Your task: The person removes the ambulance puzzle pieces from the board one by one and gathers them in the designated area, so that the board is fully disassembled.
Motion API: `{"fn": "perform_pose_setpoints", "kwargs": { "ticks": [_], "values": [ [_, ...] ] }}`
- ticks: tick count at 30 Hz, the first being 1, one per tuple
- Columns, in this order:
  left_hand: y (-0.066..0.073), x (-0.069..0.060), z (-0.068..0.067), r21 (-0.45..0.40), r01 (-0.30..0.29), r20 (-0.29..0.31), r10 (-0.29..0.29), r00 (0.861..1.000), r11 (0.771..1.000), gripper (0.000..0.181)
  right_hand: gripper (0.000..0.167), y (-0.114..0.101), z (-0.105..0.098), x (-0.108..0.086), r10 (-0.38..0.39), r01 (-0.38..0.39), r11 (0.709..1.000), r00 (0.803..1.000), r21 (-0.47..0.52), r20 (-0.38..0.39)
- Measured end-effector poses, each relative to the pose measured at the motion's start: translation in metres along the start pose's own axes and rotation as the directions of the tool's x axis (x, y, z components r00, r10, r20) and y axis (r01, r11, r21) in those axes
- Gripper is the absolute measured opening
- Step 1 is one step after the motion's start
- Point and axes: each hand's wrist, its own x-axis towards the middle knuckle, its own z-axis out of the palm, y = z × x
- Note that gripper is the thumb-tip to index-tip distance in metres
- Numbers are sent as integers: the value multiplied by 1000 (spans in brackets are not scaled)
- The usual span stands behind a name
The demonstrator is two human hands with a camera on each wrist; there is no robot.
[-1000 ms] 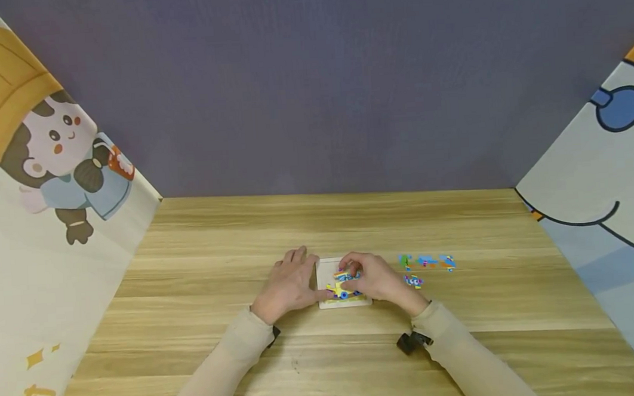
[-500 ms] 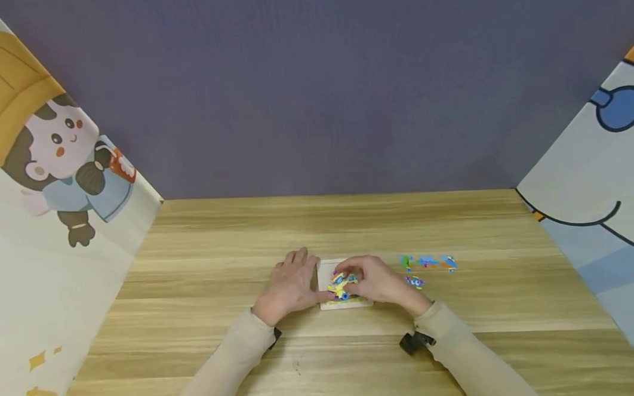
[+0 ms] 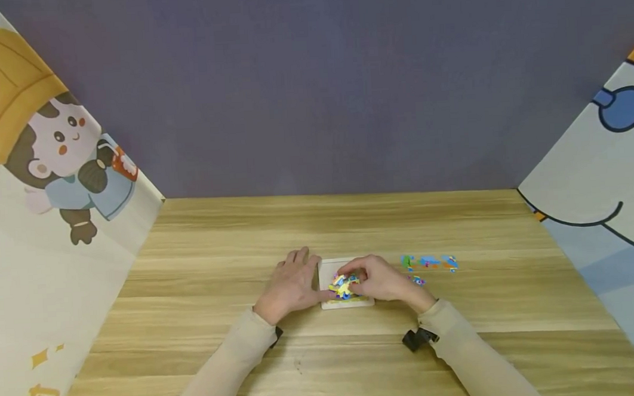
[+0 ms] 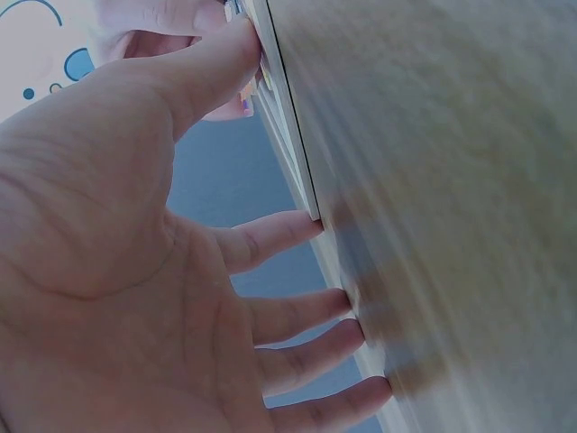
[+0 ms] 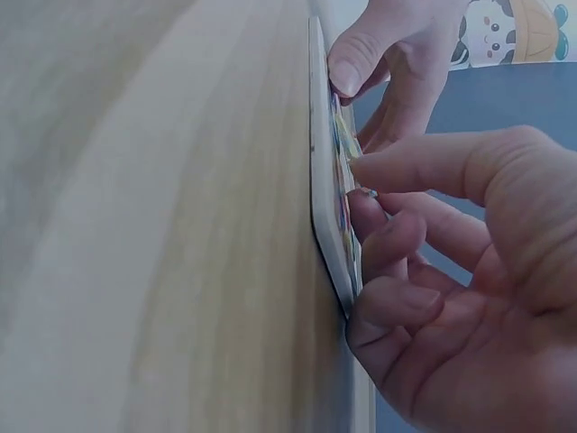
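Observation:
A white-edged flat board lies on the table, with yellow and blue puzzle pieces on its lower part. My left hand is spread at the board's left edge, fingertips on the table and thumb resting on the board, as the left wrist view also shows. Over the board, my right hand pinches a small colourful piece between thumb and fingers. The other fingers of that hand are curled beside the board's edge. Much of the pinched piece is hidden.
To the right of the board lie several loose blue, green and orange pieces, with another colourful piece below them. Behind the wooden table rises a dark wall. Cartoon-printed panels flank both sides.
The piece under my right hand has turned and shifted slightly on the board, with the right fingers moving along. My left hand stays in place against the board.

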Motion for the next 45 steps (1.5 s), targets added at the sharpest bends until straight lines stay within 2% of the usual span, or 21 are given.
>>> {"fn": "perform_pose_setpoints", "kwargs": {
  "ticks": [5,15,26,34,45],
  "values": [
    [0,0,0,-2,8,5,-8,1000,1000,91,37,0,-1,0,7,-7,1000,1000,8,8],
    [1,0,0,-8,6,-1,-6,1000,1000,90,38,-2,0,0,64,-63,998,997,28,-34],
    [1,2,1,9,11,6,-11,1000,1000,91,33,-1,-1,-2,33,-32,999,996,10,-78],
    [-2,2,2,1,5,2,-5,1000,1000,92,31,2,-2,-4,-11,10,1000,999,-23,-31],
    [0,0,0,-13,-3,-17,3,1000,1000,92,35,5,-10,-10,-41,41,999,998,-14,-38]
  ]
}}
